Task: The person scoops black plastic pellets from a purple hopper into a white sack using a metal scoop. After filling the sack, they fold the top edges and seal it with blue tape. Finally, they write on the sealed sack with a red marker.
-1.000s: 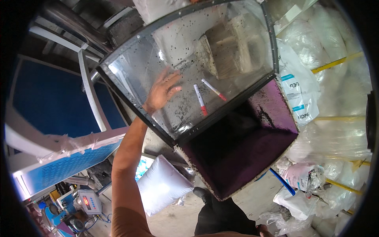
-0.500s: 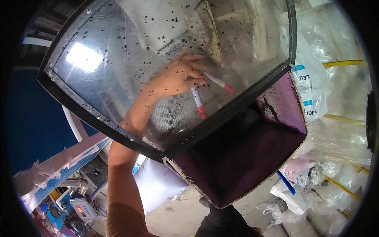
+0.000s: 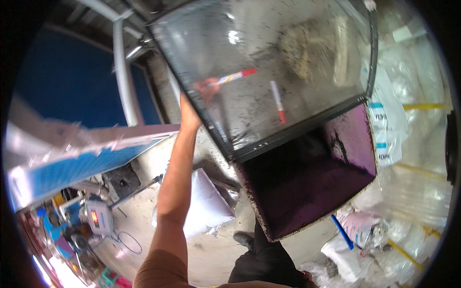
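Note:
My left hand [image 3: 207, 89], smeared by motion, is behind a clear, speckled panel [image 3: 307, 62] with a dark frame, at its left side. Its fingers are closed around a marker [image 3: 235, 77] with a white body and red cap, the cap pointing right. A second white marker [image 3: 277, 101] with a red end lies under the same panel, right of the hand and apart from it. Below the frame, a bin with purple inner walls [image 3: 353, 137] gapes toward me, its inside dark. My right hand does not show.
A stuffed white sack [image 3: 206, 206] sits on the floor below my forearm. To the lower left stands a scale display [image 3: 98, 217] with red digits, near a blue-sided box [image 3: 96, 165]. Clear plastic bags [image 3: 413, 187] and yellow bars fill the right side.
My left hand has moved left to the panel's edge, taking one marker with it. The other marker stays under the panel. The whole view has shifted.

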### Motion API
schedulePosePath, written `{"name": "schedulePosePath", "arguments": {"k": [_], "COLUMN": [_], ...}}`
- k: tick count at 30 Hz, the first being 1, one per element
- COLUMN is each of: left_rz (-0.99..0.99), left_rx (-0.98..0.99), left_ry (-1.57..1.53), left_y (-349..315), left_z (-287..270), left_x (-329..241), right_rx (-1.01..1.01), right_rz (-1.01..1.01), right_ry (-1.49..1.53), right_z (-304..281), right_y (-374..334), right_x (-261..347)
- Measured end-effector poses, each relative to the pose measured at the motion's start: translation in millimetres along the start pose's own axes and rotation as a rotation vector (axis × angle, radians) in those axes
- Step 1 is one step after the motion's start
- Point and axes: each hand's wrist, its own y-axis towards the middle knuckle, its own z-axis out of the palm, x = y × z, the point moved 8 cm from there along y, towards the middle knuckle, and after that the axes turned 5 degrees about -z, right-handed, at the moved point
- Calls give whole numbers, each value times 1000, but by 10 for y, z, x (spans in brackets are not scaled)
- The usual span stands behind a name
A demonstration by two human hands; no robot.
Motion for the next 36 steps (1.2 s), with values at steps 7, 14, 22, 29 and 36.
{"name": "schedulePosePath", "arguments": {"k": [7,14,22,29,36], "left_rz": [-241,-190,133,190,166], "left_rx": [-454,-691,-570,-568,-578], "left_ry": [-803,-108,281,282,251], "left_y": [-2635,-5829,-8353,-9409,-9735], "left_z": [-1723,-2454,-1773,-1908,-2324], "left_x": [562,-428,-1052,-1242,-1040], "right_rx": [94,-124,410,410,860], "right_rz": [-349,-1257,-1609,-2201,-1586], "right_ry": [-412,-1616,-489,-718,-433], "right_z": [11,167,1628,2613,2982], "right_y": [570,-215,-4494,-5873,-5942], "right_x": [345,1518,2367,1495,1544]}}
